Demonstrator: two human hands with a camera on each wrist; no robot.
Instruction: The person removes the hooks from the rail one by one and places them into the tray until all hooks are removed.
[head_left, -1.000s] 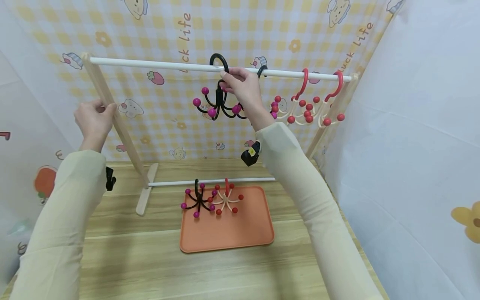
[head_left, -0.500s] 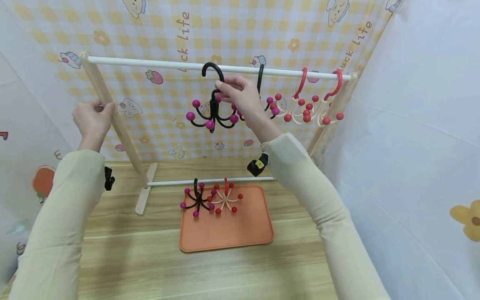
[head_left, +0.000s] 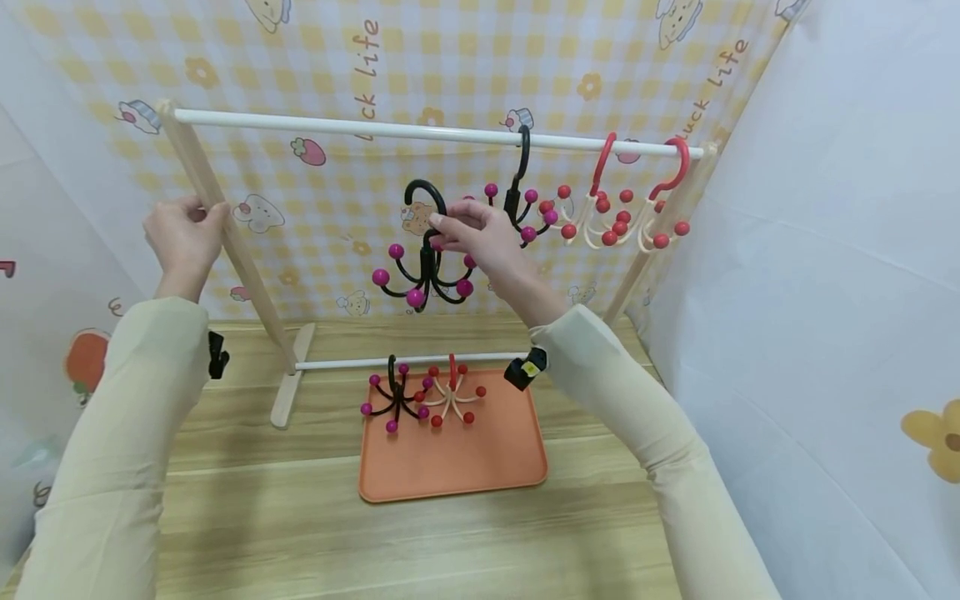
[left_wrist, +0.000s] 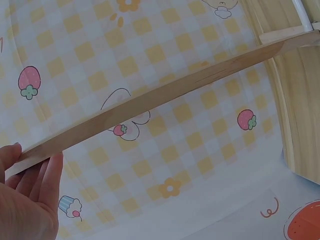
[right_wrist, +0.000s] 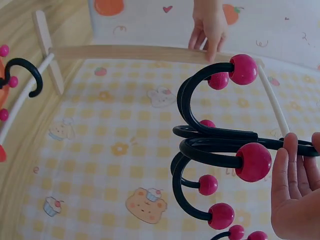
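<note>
My right hand (head_left: 491, 250) pinches the neck of a black multi-arm hook hanger (head_left: 427, 267) with magenta ball tips. Its curved top hangs below the white upper rail (head_left: 300, 125), apart from it. The right wrist view shows the same hanger's black arms (right_wrist: 215, 159) spread out beside my fingers. With my left hand (head_left: 183, 242) I grip the left wooden post (head_left: 247, 271) of the rack; the left wrist view has thumb and fingers on either side of that post (left_wrist: 150, 102). Another black hanger (head_left: 512, 204) hangs on the rail just right of my right hand.
Two red-and-cream hangers (head_left: 602, 171) hang further right on the rail. Below, an orange tray (head_left: 457, 471) on the wooden table (head_left: 300, 533) bears a black hanger (head_left: 397, 398) and a red-and-cream one (head_left: 451, 397). A lower white bar (head_left: 341, 364) crosses behind the tray.
My right hand has lifted the black hanger off the upper rail and lowered it in front. The neighbouring hangers have swung slightly. The left hand keeps its grip on the post.
</note>
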